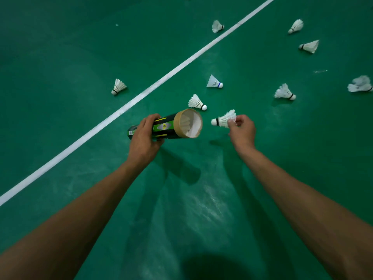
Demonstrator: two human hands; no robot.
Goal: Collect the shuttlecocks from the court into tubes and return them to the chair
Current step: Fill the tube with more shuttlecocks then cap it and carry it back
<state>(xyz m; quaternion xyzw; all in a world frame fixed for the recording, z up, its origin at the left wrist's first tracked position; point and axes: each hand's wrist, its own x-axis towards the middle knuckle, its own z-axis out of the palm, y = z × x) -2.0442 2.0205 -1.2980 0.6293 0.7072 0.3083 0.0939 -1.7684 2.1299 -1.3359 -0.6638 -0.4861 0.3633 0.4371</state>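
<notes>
My left hand grips a black and green shuttlecock tube around its middle, held above the court with its open mouth facing right. White feathers show inside the mouth. My right hand pinches a white shuttlecock by its feathers, cork pointing left at the tube mouth, a short gap away. Several more shuttlecocks lie on the green floor beyond, the nearest just above the tube mouth, another with a blue band farther back.
A white court line runs diagonally from lower left to upper right. One shuttlecock lies left of the line; others are scattered to the right and far side.
</notes>
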